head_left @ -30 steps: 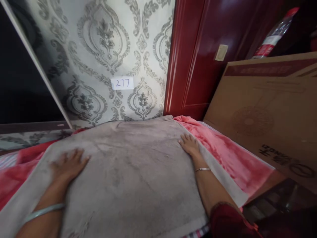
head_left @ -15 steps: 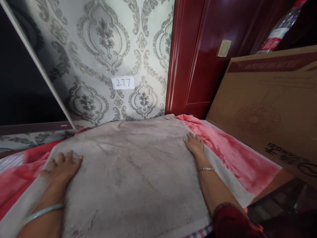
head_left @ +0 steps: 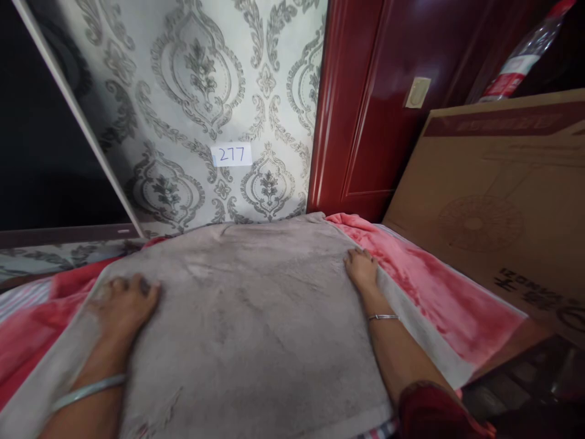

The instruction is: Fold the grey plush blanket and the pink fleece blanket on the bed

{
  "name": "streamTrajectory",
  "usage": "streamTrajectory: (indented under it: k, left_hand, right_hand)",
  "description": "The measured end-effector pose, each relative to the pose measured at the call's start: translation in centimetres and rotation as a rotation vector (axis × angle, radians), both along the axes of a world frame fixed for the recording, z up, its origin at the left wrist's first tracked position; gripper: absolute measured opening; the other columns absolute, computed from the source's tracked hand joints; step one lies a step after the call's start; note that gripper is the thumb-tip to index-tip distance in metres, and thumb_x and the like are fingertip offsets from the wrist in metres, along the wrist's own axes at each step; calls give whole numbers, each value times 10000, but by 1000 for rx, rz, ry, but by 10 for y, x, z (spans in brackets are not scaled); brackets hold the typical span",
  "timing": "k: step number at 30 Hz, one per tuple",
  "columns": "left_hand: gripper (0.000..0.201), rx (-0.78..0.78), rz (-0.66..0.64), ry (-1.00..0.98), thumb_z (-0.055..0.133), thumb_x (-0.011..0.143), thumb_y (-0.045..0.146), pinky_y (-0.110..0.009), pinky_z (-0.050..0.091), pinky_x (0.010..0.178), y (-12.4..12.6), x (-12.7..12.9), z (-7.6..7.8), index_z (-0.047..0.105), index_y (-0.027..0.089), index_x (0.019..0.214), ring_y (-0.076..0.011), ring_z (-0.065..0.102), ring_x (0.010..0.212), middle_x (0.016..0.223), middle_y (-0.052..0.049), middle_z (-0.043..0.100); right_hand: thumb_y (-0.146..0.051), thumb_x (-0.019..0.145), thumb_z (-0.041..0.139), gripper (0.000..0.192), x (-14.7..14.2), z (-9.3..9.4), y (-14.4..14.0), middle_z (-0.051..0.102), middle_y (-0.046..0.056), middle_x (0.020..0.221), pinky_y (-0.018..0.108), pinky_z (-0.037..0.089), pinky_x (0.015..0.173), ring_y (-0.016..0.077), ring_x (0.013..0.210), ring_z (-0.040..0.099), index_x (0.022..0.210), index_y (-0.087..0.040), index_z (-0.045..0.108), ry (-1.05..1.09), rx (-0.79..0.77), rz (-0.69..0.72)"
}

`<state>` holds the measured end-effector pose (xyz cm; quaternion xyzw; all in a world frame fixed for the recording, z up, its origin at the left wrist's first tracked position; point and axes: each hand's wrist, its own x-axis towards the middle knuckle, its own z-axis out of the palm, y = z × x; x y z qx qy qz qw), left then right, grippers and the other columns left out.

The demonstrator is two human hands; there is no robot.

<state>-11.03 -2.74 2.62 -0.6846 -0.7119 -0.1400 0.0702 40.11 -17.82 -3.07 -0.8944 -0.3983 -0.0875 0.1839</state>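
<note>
I am resting my left hand (head_left: 125, 306) on the left side of the gray blanket (head_left: 247, 317) and my right hand (head_left: 363, 271) on its right side, near the pink fabric (head_left: 441, 289). Both hands are looking bent at the fingers, but I cannot tell whether they are gripping. The blanket is lying before the patterned wall (head_left: 205, 103).

The grey-beige plush cloth (head_left: 256, 329) is unevenly shaded, the pink plush fabric (head_left: 439, 299) mottled red. Grey damask medallions (head_left: 269, 183) cover the white wallpaper (head_left: 278, 134); the rectangular brown cardboard box (head_left: 425, 177) bears a band (head_left: 498, 124), probably maroon.
</note>
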Motion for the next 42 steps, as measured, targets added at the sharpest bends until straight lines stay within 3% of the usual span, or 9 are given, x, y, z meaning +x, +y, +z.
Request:
streamTrajectory:
  k: [3, 5, 7, 10, 16, 24, 32, 39, 42]
  left_hand:
    - [652, 39, -371, 125, 318, 969, 482, -638, 209, 1165, -7, 33, -8, 397, 119, 1504, -359, 183, 1518, 1623, -218, 260]
    - [644, -71, -628, 160, 369, 958, 488, -590, 192, 1199, -12, 55, -18, 356, 213, 1540, -321, 163, 1532, 1650, -125, 240]
    - [634, -201, -756, 167, 384, 954, 501, -579, 194, 1207, -15, 69, -30, 357, 262, 1540, -311, 185, 1528, 1646, -80, 256]
    - [628, -257, -771, 156, 374, 957, 522, -594, 184, 1207, -16, 74, -41, 366, 278, 1535, -320, 186, 1525, 1644, -71, 248]
    - [626, -232, -786, 119, 387, 952, 542, -610, 195, 1199, -14, 68, -41, 379, 292, 1526, -330, 208, 1517, 1633, -78, 268]
    - [630, -253, -771, 130, 398, 953, 533, -589, 171, 1214, -16, 70, -39, 372, 281, 1529, -320, 189, 1523, 1634, -75, 257]
    - [627, -280, -755, 128, 387, 957, 522, -574, 181, 1211, -18, 72, -35, 357, 282, 1535, -315, 180, 1527, 1641, -69, 247]
    - [627, -238, -774, 108, 397, 948, 525, -610, 213, 1189, -16, 70, -38, 389, 274, 1522, -343, 221, 1512, 1623, -93, 291]
    - [628, -240, -778, 105, 393, 949, 529, -610, 211, 1192, -15, 69, -39, 383, 277, 1525, -340, 216, 1514, 1626, -87, 283]
  right_hand:
    - [-201, 925, 493, 402, -14, 2, 11, 559, 139, 1421, 421, 329, 1141, 269, 1347, 462, 1296, -156, 642, -11, 137, 167]
    - [-152, 900, 515, 405, -30, 5, 21, 563, 136, 1418, 377, 334, 1145, 240, 1331, 487, 1282, -143, 649, 36, 173, 354]
    - [-107, 880, 536, 385, -50, 9, 33, 598, 127, 1377, 362, 346, 1137, 224, 1302, 516, 1239, -142, 672, 88, 157, 514]
    - [-76, 853, 590, 340, -73, 15, 51, 667, 94, 1263, 306, 394, 1075, 192, 1213, 574, 1159, -166, 708, 123, 115, 615]
    - [-130, 865, 641, 196, -90, 20, 79, 687, 86, 1103, 260, 446, 885, 178, 1008, 629, 1029, -176, 737, 145, 63, 541]
    - [-173, 902, 593, 127, -107, 3, 79, 662, 94, 1050, 270, 402, 873, 207, 1065, 563, 894, -191, 718, 114, 71, 459]
    - [-170, 935, 458, 230, -88, -2, 86, 697, 106, 961, 248, 420, 753, 181, 869, 614, 933, -123, 683, 224, 165, 341]
    - [-166, 894, 473, 215, -81, 3, 80, 702, 57, 851, 226, 436, 726, 164, 809, 620, 865, -147, 685, 270, 204, 398]
    - [-160, 881, 536, 194, -87, 5, 80, 707, 72, 976, 242, 447, 803, 169, 902, 628, 976, -158, 705, 246, 207, 426]
